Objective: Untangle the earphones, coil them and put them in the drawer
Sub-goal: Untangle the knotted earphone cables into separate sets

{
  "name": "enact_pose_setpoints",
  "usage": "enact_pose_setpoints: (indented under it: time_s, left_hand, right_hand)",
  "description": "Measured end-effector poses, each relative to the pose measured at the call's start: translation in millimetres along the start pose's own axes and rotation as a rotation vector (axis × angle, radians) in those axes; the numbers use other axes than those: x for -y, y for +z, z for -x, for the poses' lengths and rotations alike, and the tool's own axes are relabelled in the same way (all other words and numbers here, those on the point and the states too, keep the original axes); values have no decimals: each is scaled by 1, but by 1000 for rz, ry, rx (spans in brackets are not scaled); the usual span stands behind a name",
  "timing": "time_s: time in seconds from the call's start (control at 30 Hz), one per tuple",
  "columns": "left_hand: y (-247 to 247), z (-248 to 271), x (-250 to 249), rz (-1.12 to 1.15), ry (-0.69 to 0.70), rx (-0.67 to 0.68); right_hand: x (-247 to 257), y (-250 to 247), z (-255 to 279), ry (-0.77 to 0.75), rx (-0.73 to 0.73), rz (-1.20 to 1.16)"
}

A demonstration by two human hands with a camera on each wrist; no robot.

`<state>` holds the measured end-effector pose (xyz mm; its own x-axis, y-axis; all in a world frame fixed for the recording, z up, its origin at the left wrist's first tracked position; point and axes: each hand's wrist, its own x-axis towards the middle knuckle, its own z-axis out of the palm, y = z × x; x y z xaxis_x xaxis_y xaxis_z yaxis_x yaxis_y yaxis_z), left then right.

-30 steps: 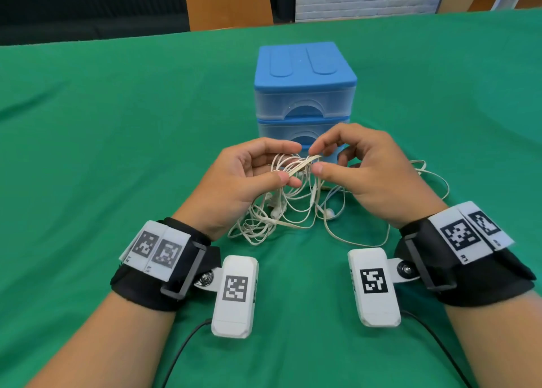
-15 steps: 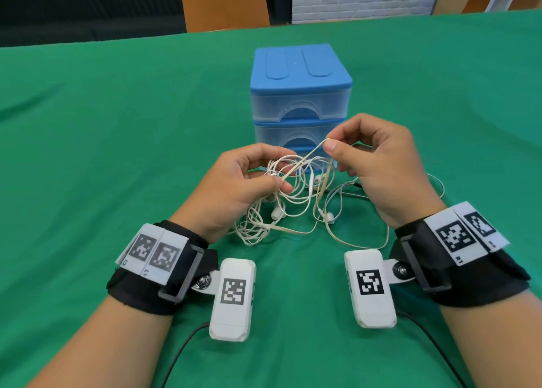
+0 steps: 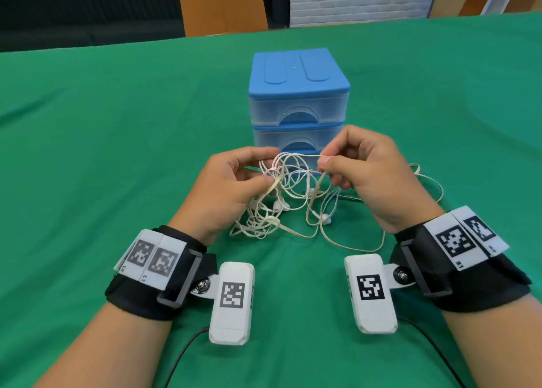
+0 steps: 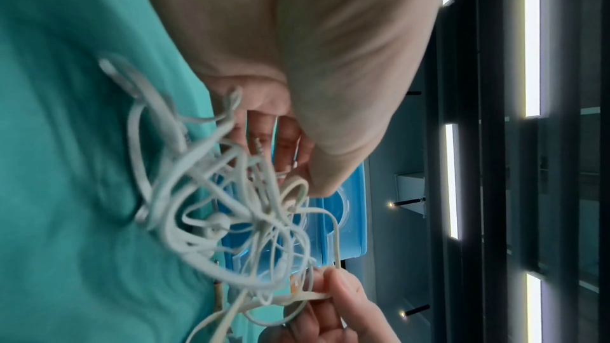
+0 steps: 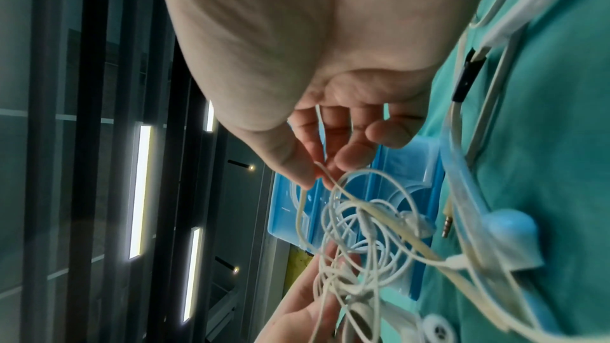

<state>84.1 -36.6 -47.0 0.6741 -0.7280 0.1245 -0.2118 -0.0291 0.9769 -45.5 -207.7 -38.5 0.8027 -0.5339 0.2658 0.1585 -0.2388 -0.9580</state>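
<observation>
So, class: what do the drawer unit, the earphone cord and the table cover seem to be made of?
Drawer unit: moulded plastic, it seems; glossy blue top, see-through drawer fronts.
Earphone cord: probably rubbery plastic, off-white, matte; it loops and bends limply.
Table cover: green cloth, matte, with soft creases.
</observation>
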Motion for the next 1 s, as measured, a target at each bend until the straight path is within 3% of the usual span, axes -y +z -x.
enact_pose_setpoints:
  time_s: [0.13,0.37,0.6,0.77,0.87,1.0]
  left_hand:
    - [1,0,0,19,20,-27]
    - [2,1,-2,53,57,10]
    - [1,3,-5,74,87,88]
    - [1,0,-1,2,46,-1]
    - [0,-3,1,-47,-20,-123]
    - [-2,-2,0,-47,-61,-138]
  right_hand:
    - [3,-1,0,34,21,-62]
    - [3,2,5,26,228,41]
    - [6,2,6,-42,215,94]
    - [10,4,5,-120,101,-58]
    - [10,-2,1,-78,-42,-191]
    - [11,-15,-1,-17,-135,-427]
